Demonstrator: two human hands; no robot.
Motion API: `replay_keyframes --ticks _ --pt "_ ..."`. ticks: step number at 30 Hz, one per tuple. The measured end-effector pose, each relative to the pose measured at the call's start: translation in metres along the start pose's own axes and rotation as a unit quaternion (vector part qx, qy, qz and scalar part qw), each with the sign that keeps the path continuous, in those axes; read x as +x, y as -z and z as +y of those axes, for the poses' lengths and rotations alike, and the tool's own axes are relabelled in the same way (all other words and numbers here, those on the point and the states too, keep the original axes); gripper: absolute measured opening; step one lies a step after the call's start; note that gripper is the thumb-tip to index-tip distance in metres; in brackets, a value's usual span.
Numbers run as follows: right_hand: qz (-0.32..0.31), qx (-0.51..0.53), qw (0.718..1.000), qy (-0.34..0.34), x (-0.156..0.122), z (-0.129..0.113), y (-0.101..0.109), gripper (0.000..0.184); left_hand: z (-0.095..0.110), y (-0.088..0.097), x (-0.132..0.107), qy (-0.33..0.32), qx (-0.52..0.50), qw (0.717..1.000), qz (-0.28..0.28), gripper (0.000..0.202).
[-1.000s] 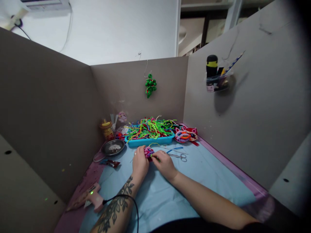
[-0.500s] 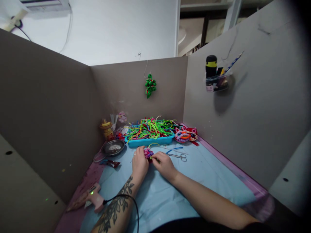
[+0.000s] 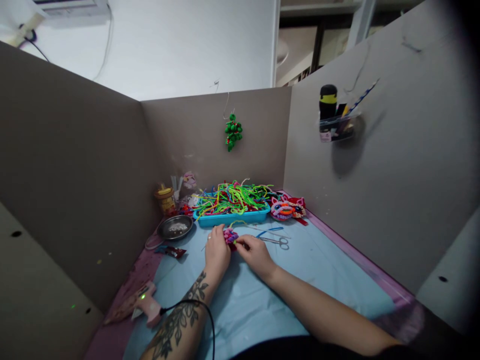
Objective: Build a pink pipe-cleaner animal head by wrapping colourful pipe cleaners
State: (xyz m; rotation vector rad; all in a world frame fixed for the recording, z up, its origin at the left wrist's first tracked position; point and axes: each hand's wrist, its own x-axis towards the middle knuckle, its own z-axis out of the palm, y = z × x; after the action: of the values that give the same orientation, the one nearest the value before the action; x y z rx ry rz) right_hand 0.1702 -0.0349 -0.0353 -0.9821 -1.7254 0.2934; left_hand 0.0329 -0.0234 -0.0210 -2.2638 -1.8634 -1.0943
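My left hand (image 3: 216, 251) and my right hand (image 3: 255, 254) meet over a small pink and purple pipe-cleaner piece (image 3: 229, 235) on the light blue mat (image 3: 262, 300). Both hands pinch it from either side, fingers closed on it. A thin yellow-green pipe cleaner (image 3: 237, 223) curls out of the piece toward the blue tray (image 3: 232, 218), which is heaped with green, yellow and other coloured pipe cleaners.
Scissors (image 3: 276, 242) and a blue pipe cleaner lie right of my hands. A metal dish (image 3: 174, 227) and a small jar (image 3: 165, 198) stand at the left. A pink glue gun (image 3: 146, 304) with black cord lies near left. Finished animal faces (image 3: 287, 208) rest by the right wall.
Both hands stay on the small piece with only slight finger shifts; the view moves a little.
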Motion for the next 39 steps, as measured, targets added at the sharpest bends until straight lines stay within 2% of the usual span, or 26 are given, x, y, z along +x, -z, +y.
replay_keyframes --ticks 4,9,11,14,19,23,27,31,39 --pt "0.001 0.029 0.999 -0.031 0.0 -0.001 -0.002 0.014 0.0 0.0 0.0 -0.005 0.001 1.0 0.015 0.045" --pt "-0.001 0.143 0.976 -0.163 0.001 0.001 -0.007 0.013 0.001 -0.002 0.0 -0.002 0.015 1.0 0.018 0.044" --pt "-0.004 0.167 0.968 -0.185 0.001 0.002 -0.009 0.013 0.001 -0.002 0.0 -0.004 0.023 1.0 0.016 0.043" --pt "-0.013 0.143 0.976 -0.161 0.0 0.002 -0.01 0.012 0.0 -0.003 0.0 -0.008 0.027 0.999 0.017 0.043" --pt "-0.008 0.002 0.998 -0.06 -0.002 -0.002 -0.007 0.006 0.001 -0.003 -0.001 -0.003 0.009 1.0 0.017 0.046" --pt "0.009 -0.115 0.993 -0.008 -0.002 -0.004 -0.005 0.008 0.005 -0.004 -0.002 0.003 -0.018 1.0 0.019 0.047" --pt "0.023 -0.2 0.979 0.008 -0.002 -0.005 -0.005 0.008 0.007 -0.007 -0.003 0.002 -0.052 0.999 0.006 0.051" --pt "0.02 -0.24 0.97 0.02 0.0 -0.003 -0.004 0.009 0.005 -0.011 -0.003 0.001 -0.062 0.998 -0.003 0.049" --pt "0.001 -0.25 0.967 0.052 0.0 -0.005 0.002 0.005 0.003 -0.01 -0.004 0.015 -0.048 0.999 -0.008 0.051"
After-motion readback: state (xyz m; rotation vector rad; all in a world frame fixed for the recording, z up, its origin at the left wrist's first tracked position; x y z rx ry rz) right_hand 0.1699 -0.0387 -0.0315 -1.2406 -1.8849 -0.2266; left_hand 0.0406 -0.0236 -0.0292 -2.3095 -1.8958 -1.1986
